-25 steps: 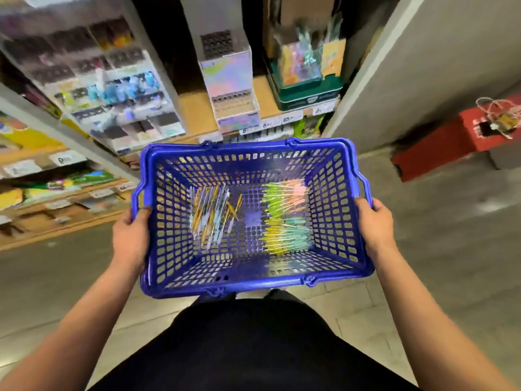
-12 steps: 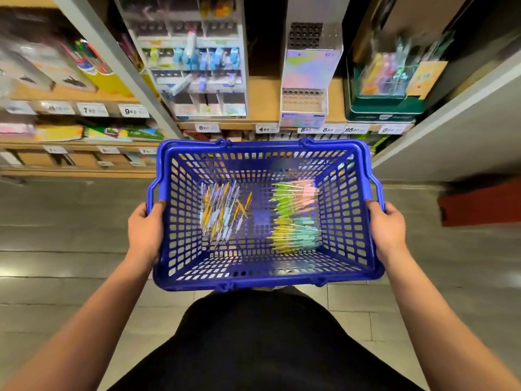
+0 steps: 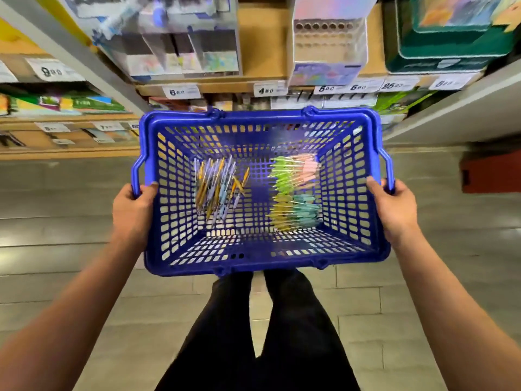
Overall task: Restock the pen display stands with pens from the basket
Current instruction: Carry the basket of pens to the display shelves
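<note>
I hold a blue plastic basket [image 3: 262, 119] level in front of me, above the floor. My left hand [image 3: 132, 210] grips its left rim and my right hand [image 3: 394, 210] grips its right rim. Inside lie a loose pile of yellow and pale blue pens [image 3: 217, 190] on the left and bundles of green, pink and teal pens [image 3: 294, 196] on the right. On the wooden shelf ahead stands a pastel pen display stand [image 3: 328, 43] with rows of round holes. A second display stand [image 3: 180, 43] with compartments is to its left.
A green box [image 3: 448, 43] sits at the right of the shelf [image 3: 262, 40]. Price tags [image 3: 265, 90] line the shelf edge, with more stock on lower shelves [image 3: 67, 105]. A grey upright [image 3: 73, 55] crosses at the left. A red box [image 3: 490, 173] lies on the tiled floor.
The view has swung and closed in on the shelf; the display stands now sit larger and straight ahead. Both hands have kept their grip on the basket.
</note>
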